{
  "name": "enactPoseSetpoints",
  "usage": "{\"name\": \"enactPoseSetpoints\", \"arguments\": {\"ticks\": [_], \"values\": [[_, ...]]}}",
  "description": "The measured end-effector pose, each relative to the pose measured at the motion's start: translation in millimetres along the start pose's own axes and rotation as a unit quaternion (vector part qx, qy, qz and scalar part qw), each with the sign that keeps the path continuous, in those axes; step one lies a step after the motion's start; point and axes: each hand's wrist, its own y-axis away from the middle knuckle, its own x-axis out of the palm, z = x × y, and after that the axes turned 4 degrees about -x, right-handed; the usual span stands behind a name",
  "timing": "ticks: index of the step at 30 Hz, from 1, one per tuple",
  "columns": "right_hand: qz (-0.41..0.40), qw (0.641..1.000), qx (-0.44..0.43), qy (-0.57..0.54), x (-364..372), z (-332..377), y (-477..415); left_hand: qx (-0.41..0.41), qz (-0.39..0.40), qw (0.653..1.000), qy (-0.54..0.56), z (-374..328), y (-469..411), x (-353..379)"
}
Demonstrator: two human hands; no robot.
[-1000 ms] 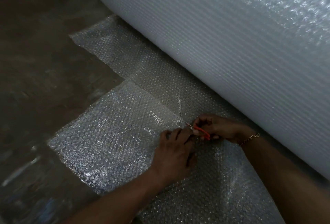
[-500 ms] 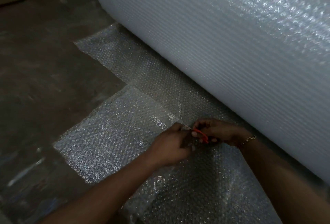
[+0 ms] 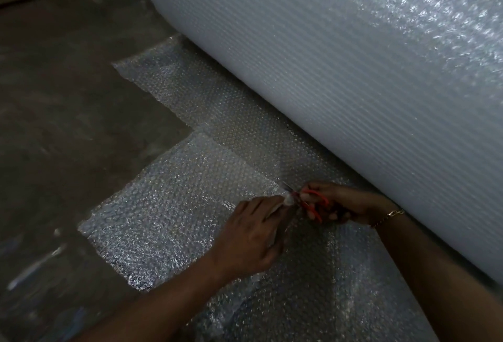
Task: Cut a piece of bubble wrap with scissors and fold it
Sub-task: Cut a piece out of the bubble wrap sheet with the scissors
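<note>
A clear bubble wrap sheet (image 3: 174, 213) lies flat on the floor, unrolled from a huge roll (image 3: 340, 74). My right hand (image 3: 343, 202) grips small scissors with orange handles (image 3: 313, 201), their blades pointing left into the sheet's edge. My left hand (image 3: 253, 238) pinches the wrap right beside the blades and rests on the sheet. The blade tips are mostly hidden by my fingers.
The big roll fills the right and top of the view, close behind my right hand. Bare dark concrete floor (image 3: 68, 123) spreads to the left. A narrower strip of wrap (image 3: 174, 80) runs along the roll's base. A bracelet (image 3: 389, 216) is on the right wrist.
My left hand went from lying flat on the sheet to pinching the wrap at the blades. Both hands stay at about the same spot on the sheet; the camera view shifted slightly.
</note>
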Motion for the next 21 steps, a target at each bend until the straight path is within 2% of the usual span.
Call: {"name": "enactPoseSetpoints", "arguments": {"ticks": [21], "values": [[-0.006, 0.999, 0.005, 0.036, 6.0, 12.5, 0.9, 0.034, -0.037, 0.998, -0.038, 5.0, 12.7, 12.6]]}}
